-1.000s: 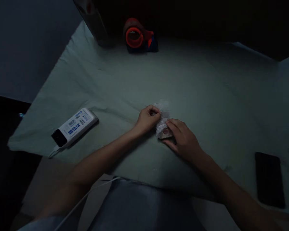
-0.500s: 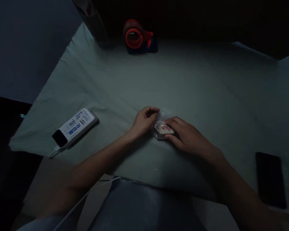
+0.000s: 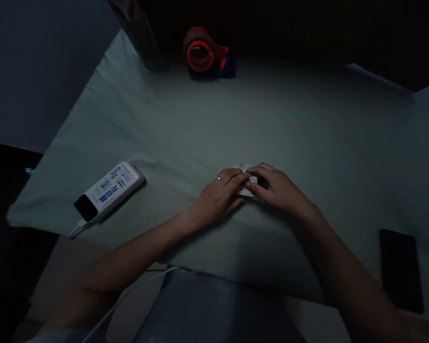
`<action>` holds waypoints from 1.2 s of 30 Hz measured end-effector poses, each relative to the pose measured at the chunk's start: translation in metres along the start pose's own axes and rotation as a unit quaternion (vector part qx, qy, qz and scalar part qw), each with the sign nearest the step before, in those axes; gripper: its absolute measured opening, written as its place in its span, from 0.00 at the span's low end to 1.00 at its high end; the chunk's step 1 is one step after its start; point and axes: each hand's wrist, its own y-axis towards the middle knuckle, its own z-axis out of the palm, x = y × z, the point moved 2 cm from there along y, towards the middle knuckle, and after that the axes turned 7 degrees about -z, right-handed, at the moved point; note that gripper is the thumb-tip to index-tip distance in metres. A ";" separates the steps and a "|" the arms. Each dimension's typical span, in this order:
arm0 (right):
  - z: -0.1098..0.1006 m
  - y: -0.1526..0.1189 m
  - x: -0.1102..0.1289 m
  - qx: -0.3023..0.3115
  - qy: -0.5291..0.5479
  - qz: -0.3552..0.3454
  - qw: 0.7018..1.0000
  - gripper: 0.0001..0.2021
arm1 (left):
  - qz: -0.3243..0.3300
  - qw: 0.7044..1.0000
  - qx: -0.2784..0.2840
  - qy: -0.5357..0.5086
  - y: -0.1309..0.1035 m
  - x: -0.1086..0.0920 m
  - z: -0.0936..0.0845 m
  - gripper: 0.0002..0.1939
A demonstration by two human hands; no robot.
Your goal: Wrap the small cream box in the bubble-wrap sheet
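A small whitish packet in crinkly clear plastic wrap (image 3: 248,190) lies on the cloth in front of me, mostly covered by fingers. My left hand (image 3: 219,197), with a ring on one finger, lies over its left side, fingers bent and closed on it. From the other side, my right hand (image 3: 278,189) pinches the packet between thumb and fingers. The fingertips of both hands nearly meet on top. What is inside the wrap cannot be made out in this dim light.
A pale green cloth (image 3: 186,128) covers the table. At the back stands a red and blue tape dispenser (image 3: 200,57). A white power bank (image 3: 110,190) with a white cable lies at left, a dark phone (image 3: 400,269) at right. A dark upright panel borders the back.
My left hand has moved right and turned over onto the packet. The packet's red-marked face no longer shows; a white surface does. My right hand has shifted its fingers slightly upward.
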 end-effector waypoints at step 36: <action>0.000 0.037 -0.028 -0.049 0.035 0.081 0.995 0.13 | 0.088 0.993 -0.056 0.057 -0.011 -0.002 0.010 0.17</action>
